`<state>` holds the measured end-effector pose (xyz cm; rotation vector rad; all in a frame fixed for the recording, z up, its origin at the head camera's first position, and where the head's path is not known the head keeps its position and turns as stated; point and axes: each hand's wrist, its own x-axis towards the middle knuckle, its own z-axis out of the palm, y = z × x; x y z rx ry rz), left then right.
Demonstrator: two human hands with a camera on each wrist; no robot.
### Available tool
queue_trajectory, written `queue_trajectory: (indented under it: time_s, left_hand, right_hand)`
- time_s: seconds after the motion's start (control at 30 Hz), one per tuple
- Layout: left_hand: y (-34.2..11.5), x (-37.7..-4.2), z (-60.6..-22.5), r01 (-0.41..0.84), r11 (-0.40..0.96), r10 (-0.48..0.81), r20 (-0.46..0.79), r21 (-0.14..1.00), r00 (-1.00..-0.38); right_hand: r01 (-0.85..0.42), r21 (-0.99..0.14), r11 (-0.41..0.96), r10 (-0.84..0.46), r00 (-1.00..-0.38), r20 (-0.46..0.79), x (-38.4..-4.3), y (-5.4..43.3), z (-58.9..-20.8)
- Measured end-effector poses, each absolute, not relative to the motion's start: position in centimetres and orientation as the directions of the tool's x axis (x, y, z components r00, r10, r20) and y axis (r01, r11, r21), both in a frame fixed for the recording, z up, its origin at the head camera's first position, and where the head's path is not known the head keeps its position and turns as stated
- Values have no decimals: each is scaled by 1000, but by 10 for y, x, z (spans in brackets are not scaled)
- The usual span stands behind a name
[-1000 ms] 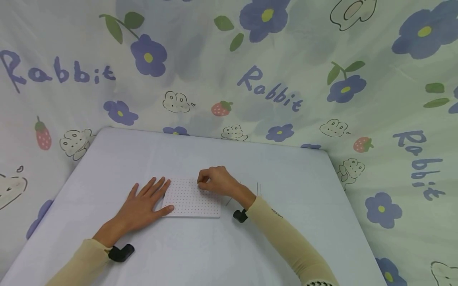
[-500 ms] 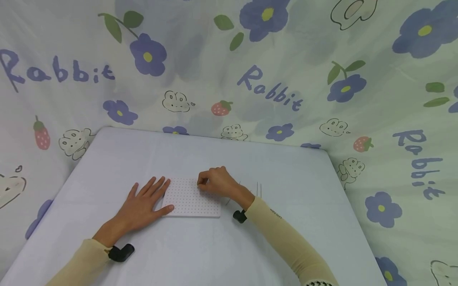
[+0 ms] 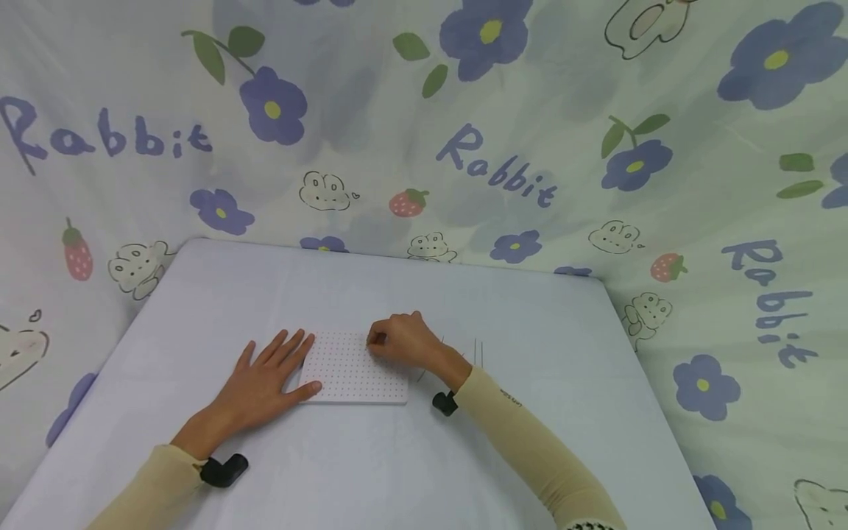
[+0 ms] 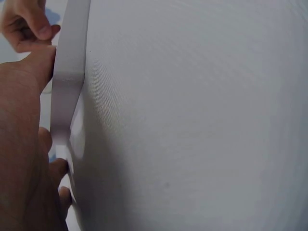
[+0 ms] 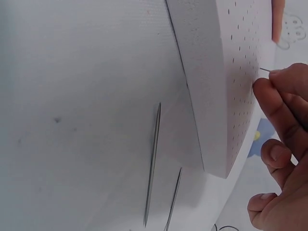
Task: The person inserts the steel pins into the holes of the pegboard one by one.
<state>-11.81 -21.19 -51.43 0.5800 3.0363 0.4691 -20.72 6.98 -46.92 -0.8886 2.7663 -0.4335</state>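
Observation:
A white board (image 3: 351, 379) with rows of small holes lies on the table. My left hand (image 3: 261, 384) rests at its left edge with fingers spread, the thumb over the near left corner. Above the board's upper right part, my right hand (image 3: 409, 342) pinches a thin metal needle (image 5: 264, 70) between thumb and index finger. In the right wrist view its tip shows close to the holed face; whether it sits in a hole I cannot tell. The left wrist view shows the left hand along the board's thick side (image 4: 67, 62).
Several more needles lie on the white table to the right of the board, two of them side by side (image 3: 478, 353); one needle (image 5: 153, 166) shows large in the right wrist view. A patterned cloth (image 3: 371, 132) hangs behind the table.
Both hands stay almost where they were, and the board has not moved. Only a slight shift of the head view shows.

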Motion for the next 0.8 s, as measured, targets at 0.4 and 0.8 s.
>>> queue_trajectory:
  time_s: [0.4, 0.8]
  left_hand:
    - [-211, -118, -515, 358, 887, 366, 27, 293, -930]
    - [-212, -120, -512, 358, 891, 370, 11, 279, -929]
  right_hand:
    - [-468, -367, 804, -532, -842, -92, -201, 104, -461]
    - [-355, -404, 843, -426, -900, -99, -198, 171, -461]
